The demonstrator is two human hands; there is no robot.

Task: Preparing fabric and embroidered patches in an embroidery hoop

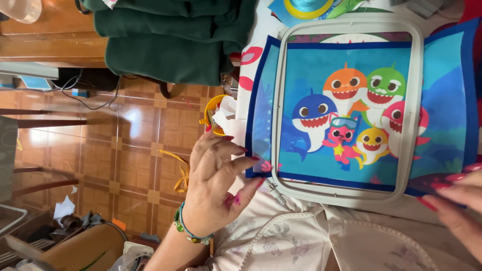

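Head view: rotated sideways, looking down at 2 hands and a hooped piece of cloth on the lap.
Hidden or cut off: right hand [459, 203] runs off the right and bottom edges, only 3 or so red-nailed fingertips show; whether they pinch the cloth edge or just rest on it, I cannot tell.
Nearest: pale flowered garment [321, 241] along the bottom edge, under the hoop's lower side.
Left hand: left hand [218, 173], beaded bracelet [188, 231] at the wrist, fingers spread, 2 red-nailed tips pinching the dark blue cloth edge just outside the hoop's left side.
Cloth: printed cloth [346, 115], light blue ground, dark blue border, 5 cartoon sharks in orange, green, blue, pink and yellow, plus a small pink figure with goggles.
Hoop: embroidery hoop [416, 100], off-white, rounded rectangle, clamped around the picture; small screw at its lower left corner, near the left thumb.
Position: hoop lies between the 2 hands.
Farther: yellow cup [213, 113] holding white scraps, green folded fabric [165, 40], brown tiled floor [135, 145].
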